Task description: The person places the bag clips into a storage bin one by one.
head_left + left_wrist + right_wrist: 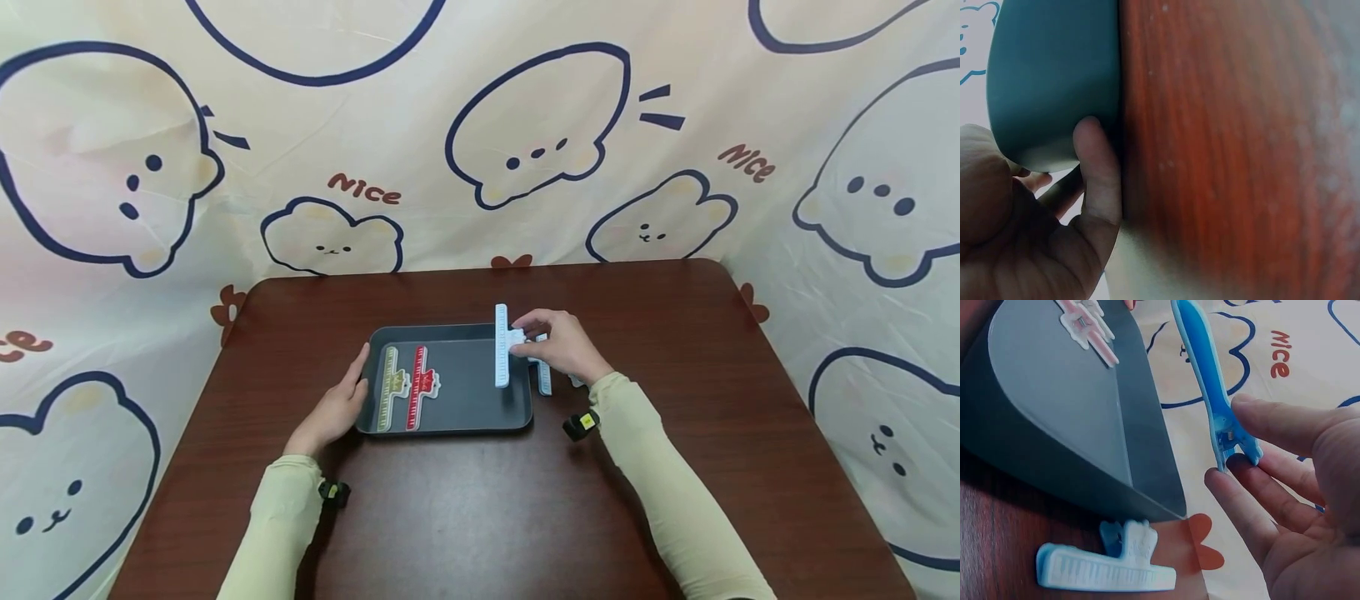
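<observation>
A dark grey tray (465,408) lies on the table. My left hand (337,408) rests against its left side; in the left wrist view the thumb (1097,162) touches the tray's outer wall. Above the tray's right end, my right hand (562,343) pinches a light-blue bag clip (502,346) by its handle. The right wrist view shows this held clip (1207,362) edge-on, with its spring visible. A yellow-green clip (387,390) and a red clip (416,390) lie side by side at the left of the tray.
A second light-blue clip (543,379) lies on the table just beyond the tray's right edge, partly covered by my right hand. Another pale piece (576,382) peeks out near the right wrist. The brown wooden table (465,517) meets cartoon-printed cloth (510,233) behind.
</observation>
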Available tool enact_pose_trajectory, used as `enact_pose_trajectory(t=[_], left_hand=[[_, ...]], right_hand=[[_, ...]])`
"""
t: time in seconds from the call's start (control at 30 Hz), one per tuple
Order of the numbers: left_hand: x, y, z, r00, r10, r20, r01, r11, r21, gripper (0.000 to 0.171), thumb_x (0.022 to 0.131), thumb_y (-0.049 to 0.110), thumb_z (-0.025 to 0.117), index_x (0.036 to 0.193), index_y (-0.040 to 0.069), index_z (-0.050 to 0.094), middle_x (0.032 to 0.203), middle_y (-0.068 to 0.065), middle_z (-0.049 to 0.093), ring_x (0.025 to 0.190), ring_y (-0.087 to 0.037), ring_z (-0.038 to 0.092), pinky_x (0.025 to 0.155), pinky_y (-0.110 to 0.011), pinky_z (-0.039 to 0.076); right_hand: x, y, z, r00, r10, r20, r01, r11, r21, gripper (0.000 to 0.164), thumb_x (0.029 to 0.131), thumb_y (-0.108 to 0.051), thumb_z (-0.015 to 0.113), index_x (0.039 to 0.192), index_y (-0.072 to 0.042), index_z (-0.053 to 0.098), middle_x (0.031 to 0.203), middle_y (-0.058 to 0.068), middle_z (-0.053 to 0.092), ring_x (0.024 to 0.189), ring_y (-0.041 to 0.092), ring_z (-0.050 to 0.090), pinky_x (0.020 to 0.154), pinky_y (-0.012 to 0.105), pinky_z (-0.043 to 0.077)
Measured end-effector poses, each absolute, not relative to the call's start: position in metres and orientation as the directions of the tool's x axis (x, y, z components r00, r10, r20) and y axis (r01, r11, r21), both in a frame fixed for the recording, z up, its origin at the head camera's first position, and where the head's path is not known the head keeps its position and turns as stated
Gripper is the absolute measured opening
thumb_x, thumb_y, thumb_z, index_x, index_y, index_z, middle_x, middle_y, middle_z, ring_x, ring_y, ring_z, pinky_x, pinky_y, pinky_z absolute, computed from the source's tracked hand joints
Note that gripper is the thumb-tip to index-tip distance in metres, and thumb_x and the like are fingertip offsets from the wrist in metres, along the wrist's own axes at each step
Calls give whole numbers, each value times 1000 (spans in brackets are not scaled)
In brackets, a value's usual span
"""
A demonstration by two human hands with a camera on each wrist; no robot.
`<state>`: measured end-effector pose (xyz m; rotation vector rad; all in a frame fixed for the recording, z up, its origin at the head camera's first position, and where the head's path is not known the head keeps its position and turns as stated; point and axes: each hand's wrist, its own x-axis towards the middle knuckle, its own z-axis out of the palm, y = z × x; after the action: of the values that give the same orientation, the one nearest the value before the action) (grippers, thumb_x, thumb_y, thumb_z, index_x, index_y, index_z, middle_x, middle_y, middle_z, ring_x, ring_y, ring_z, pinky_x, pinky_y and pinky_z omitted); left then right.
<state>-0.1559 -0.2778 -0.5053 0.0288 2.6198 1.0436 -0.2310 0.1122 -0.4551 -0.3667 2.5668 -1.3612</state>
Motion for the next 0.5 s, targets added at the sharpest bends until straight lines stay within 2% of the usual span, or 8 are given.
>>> enact_pose_trajectory(t=[0.23,0.5], left_hand=[[-156,-278,-505,-950,141,-279,-92,727,681,64,115,27,29,167,31,-8,171,-25,14,151,-49,30,120,-66,29],[-157,-279,-507,-950,136,-281,-94,733,673,64,115,27,29,167,32,-8,171,-25,14,150,-50,31,119,-66,29]], right_hand=[[-231,103,-457,-940,-334,-76,-121,531,-839,39,85,-21,88,121,-15,74,115,6,73,107,25,67,85,39,61],[-230,93,-460,-931,-347,-113,-109,559,-822,37,85,-22,88,119,-17,74,117,4,73,109,24,67,89,40,60]])
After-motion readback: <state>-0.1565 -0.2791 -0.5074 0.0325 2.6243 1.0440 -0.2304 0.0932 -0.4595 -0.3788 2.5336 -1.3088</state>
